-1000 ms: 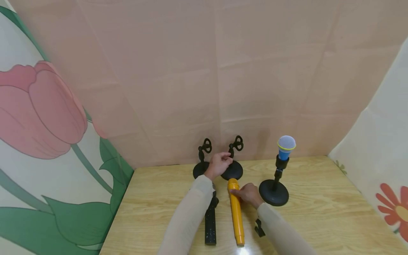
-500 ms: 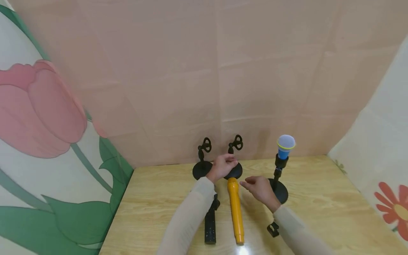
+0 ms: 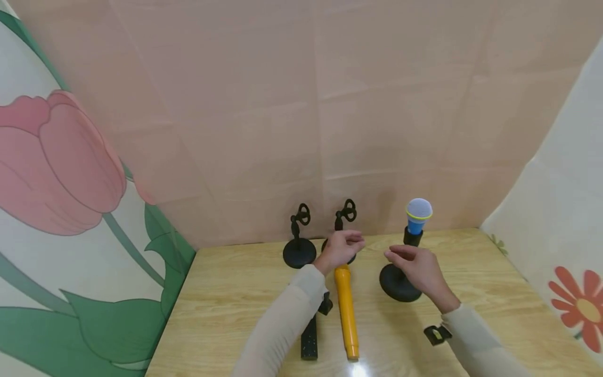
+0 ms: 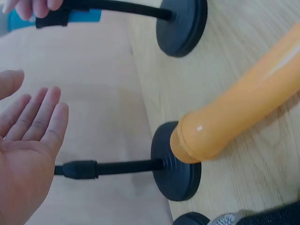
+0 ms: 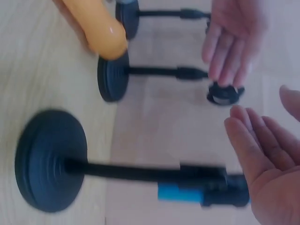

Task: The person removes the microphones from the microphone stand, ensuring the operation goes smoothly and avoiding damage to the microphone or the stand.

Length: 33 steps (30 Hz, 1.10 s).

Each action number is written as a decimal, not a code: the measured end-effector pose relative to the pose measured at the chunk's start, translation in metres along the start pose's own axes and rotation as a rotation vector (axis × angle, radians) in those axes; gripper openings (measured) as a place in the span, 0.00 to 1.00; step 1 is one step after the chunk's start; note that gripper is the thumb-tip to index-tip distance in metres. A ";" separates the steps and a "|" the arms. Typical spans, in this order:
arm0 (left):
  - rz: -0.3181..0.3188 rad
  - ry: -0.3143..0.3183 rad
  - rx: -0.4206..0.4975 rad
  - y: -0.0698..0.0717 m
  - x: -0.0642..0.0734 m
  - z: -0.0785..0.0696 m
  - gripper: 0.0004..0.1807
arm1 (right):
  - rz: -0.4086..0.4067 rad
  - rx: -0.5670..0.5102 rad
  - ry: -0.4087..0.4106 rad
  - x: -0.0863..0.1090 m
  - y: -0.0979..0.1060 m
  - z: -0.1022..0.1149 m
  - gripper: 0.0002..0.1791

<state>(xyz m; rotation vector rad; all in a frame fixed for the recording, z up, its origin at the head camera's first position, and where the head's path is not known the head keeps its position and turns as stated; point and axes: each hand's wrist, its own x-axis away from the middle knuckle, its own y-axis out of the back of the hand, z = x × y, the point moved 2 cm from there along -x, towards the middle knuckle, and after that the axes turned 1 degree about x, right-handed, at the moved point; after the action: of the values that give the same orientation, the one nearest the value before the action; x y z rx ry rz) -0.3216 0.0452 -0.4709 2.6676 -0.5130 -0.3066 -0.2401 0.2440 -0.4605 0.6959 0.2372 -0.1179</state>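
My left hand (image 3: 341,248) hovers with straight fingers in front of the middle black microphone stand (image 3: 348,209), partly hiding its base. My right hand (image 3: 419,268) is beside the right stand (image 3: 398,285), fingers extended and holding nothing; it covers part of the pole. That stand carries a blue microphone (image 3: 416,226) with a pale head and yellow ring. An orange microphone (image 3: 347,314) lies on the table below my left hand. To its left lies a black microphone (image 3: 309,339), partly hidden by my left sleeve. In the left wrist view, the left palm (image 4: 23,164) holds nothing.
A third black stand (image 3: 299,253) with a bare ring clip stands at the back left. The wooden table (image 3: 221,309) ends at a pinkish cloth backdrop (image 3: 245,131). Flower-patterned panels (image 3: 70,167) flank both sides.
My right hand has left the orange microphone and moved right and upward to the right stand. My left hand has shifted slightly right. The orange microphone stays lying in place.
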 end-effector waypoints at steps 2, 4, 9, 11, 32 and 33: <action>0.006 -0.018 0.009 -0.004 0.000 -0.003 0.16 | -0.011 0.000 -0.010 -0.001 0.011 -0.004 0.24; 0.011 -0.032 0.024 -0.009 0.000 -0.006 0.17 | -0.024 -0.003 -0.023 -0.002 0.022 -0.007 0.25; 0.016 -0.030 0.092 -0.026 -0.004 -0.013 0.19 | -0.052 0.021 -0.052 -0.005 0.047 -0.015 0.28; 0.012 -0.035 0.093 -0.034 -0.006 -0.015 0.20 | -0.057 0.037 -0.054 -0.007 0.055 -0.017 0.29; -0.198 0.076 0.047 -0.092 0.002 -0.036 0.21 | 0.046 0.025 -0.032 -0.032 0.068 -0.037 0.38; -0.201 0.066 0.053 -0.093 0.002 -0.036 0.21 | 0.048 0.022 -0.024 -0.033 0.068 -0.038 0.38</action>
<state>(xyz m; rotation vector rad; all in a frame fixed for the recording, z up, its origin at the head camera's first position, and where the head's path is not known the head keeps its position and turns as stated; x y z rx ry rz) -0.2813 0.1362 -0.4791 2.7752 -0.2356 -0.2650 -0.2664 0.3214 -0.4380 0.7211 0.1967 -0.0834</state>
